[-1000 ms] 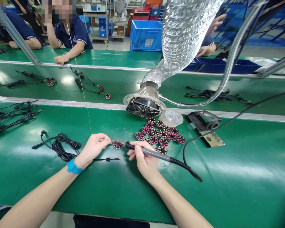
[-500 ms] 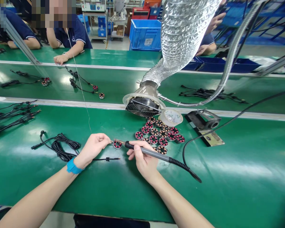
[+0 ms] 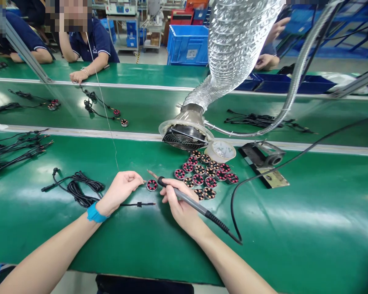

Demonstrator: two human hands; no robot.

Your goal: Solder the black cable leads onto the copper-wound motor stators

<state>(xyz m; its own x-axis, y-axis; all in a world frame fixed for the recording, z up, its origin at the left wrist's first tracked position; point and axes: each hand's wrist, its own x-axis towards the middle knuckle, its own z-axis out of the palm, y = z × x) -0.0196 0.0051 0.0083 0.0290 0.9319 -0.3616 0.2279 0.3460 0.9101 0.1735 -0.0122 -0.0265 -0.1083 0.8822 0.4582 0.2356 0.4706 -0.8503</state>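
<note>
One soldering iron [image 3: 184, 198] is gripped closed by the right fingers [image 3: 174, 186], its long axis slanted up-left over the green counter [image 3: 294, 228], the tip just above a ring-shaped circuit board [image 3: 151, 185], which is nearer the left fingers [image 3: 135, 177], pinched together on something too small to tell.

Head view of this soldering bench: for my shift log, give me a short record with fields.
Left hand: fingers next to a small round red-and-black part
Left wrist: blue band
Right hand: holds a soldering iron, tip raised clear of the part
Nearby: matching round parts, coiled black cable
Behind: fume fan with foil duct, tape roll, iron stand
People: co-worker across the bench
</note>
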